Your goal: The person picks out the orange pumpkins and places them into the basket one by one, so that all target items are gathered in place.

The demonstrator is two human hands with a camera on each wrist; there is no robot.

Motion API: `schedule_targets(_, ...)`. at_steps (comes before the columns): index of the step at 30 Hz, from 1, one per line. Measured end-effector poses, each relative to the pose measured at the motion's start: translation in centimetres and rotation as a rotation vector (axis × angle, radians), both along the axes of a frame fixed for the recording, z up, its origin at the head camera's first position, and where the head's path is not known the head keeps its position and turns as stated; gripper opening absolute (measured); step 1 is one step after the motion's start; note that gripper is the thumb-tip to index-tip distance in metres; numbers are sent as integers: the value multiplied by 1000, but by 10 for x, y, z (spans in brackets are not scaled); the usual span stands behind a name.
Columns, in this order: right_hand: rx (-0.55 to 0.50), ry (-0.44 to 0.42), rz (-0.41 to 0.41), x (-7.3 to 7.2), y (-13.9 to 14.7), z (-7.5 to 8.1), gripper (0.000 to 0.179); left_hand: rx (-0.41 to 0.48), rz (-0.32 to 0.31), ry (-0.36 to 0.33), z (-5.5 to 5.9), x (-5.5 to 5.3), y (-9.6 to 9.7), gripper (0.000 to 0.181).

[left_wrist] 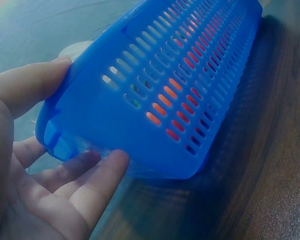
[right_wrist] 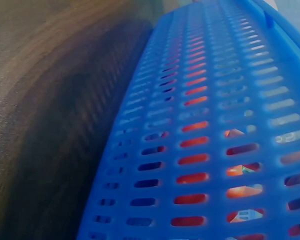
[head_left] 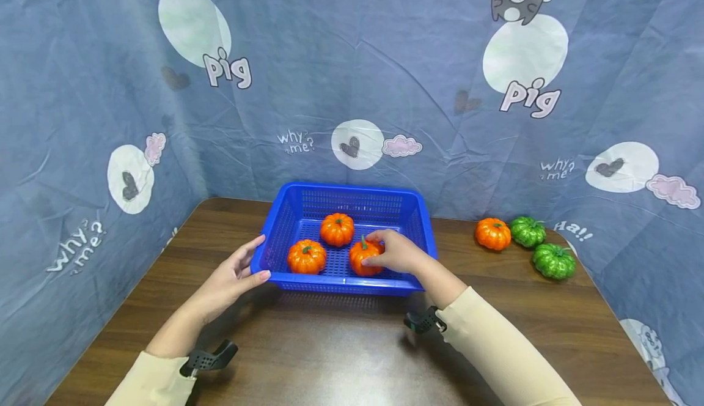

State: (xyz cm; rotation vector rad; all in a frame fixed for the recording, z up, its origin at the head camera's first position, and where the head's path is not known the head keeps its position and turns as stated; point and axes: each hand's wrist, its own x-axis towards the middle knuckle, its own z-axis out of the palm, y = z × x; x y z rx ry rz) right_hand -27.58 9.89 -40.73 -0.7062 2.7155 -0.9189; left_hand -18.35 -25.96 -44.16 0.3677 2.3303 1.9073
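Creased blue pig-print backdrop (head_left: 429, 57), brown wood-grain tabletop (head_left: 308, 326), pale glare (head_left: 346, 372) on it

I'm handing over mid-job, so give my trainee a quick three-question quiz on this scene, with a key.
1. How many orange pumpkins are inside the blue basket, counting any being touched?
2. True or false: the left hand is holding a green pumpkin.
3. What are the fingers of the right hand on?
A) the basket's far wall
B) an orange pumpkin
C) the left hand

Key
1. Three; a fourth orange pumpkin lies outside, on the table.
2. False: it is at the basket's near left corner.
3. B
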Motion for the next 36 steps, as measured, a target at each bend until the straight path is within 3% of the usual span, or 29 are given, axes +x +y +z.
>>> schedule_targets(15, -12, -68, -1, 1, 1, -2, 54, -8, 0, -12, 1, 1, 1, 76)
schedule_targets(36, -59, -97, -8, 2, 1, -2, 47, -15, 1, -10, 3, 1, 1, 76)
